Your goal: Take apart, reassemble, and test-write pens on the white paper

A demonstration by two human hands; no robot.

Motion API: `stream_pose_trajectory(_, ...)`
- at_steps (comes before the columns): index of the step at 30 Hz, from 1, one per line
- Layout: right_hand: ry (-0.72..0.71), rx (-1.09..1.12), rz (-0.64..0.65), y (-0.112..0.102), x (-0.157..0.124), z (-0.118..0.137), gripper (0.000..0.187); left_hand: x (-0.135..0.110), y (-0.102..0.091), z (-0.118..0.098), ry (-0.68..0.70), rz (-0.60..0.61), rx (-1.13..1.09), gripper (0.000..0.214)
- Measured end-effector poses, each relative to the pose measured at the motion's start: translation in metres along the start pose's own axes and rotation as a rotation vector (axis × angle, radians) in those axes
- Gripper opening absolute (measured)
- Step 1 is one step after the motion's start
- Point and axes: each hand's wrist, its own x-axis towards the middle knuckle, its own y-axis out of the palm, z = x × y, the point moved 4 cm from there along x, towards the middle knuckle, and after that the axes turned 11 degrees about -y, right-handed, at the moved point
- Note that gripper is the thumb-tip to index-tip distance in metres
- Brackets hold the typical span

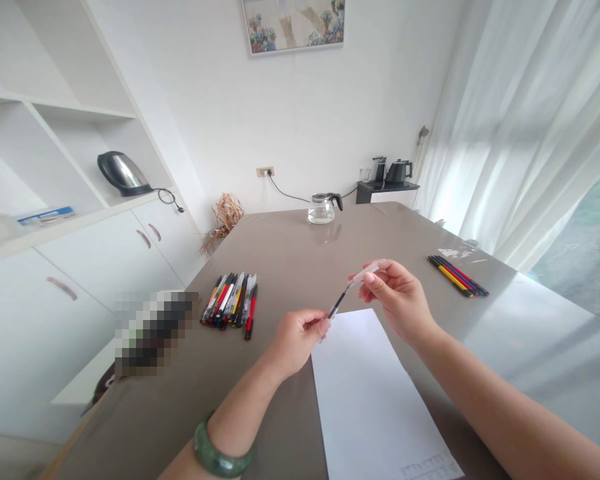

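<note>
Between thumb and fingers, my left hand (301, 339) grips the lower end of a pen (338, 304) with a dark section and a clear part. My right hand (399, 297) pinches a whitish, translucent piece (367, 272) at the pen's upper end; it looks like a cap or sleeve, and whether the two are joined I cannot tell. The pen is tilted up to the right, above the far edge of a white paper sheet (375, 393). Faint marks show at the sheet's near right corner.
Left of my hands lies a pile of several pens (230, 300). A smaller group of pens (457, 275) lies at the right, near white scraps (457, 253). A glass pot (322, 210) stands at the far end of the brown table (280, 250). A blurred patch covers something at left.
</note>
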Motion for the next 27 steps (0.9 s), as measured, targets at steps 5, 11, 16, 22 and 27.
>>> stream_pose_trajectory(5, 0.05, 0.006, 0.055, 0.004, -0.003, -0.005, 0.014, 0.0, 0.0, -0.001, 0.003, 0.003, 0.011, 0.025)
stream_pose_trajectory(11, 0.08, 0.003, 0.063, 0.003, -0.003, -0.01, 0.017, 0.001, 0.0, 0.002, 0.009, 0.005, 0.02, 0.023)
stream_pose_trajectory(16, 0.09, 0.006, 0.074, 0.004, -0.003, -0.011, 0.017, 0.002, 0.0, 0.004, 0.007, -0.008, 0.035, 0.023)
stream_pose_trajectory(22, 0.099, 0.006, 0.077, 0.005, -0.004, -0.014, 0.017, 0.002, -0.001, 0.005, 0.024, -0.005, 0.065, 0.023)
stream_pose_trajectory(27, 0.113, 0.016, 0.083, 0.007, -0.006, -0.017, 0.017, 0.002, -0.002, 0.008, 0.039, -0.022, 0.09, 0.024)
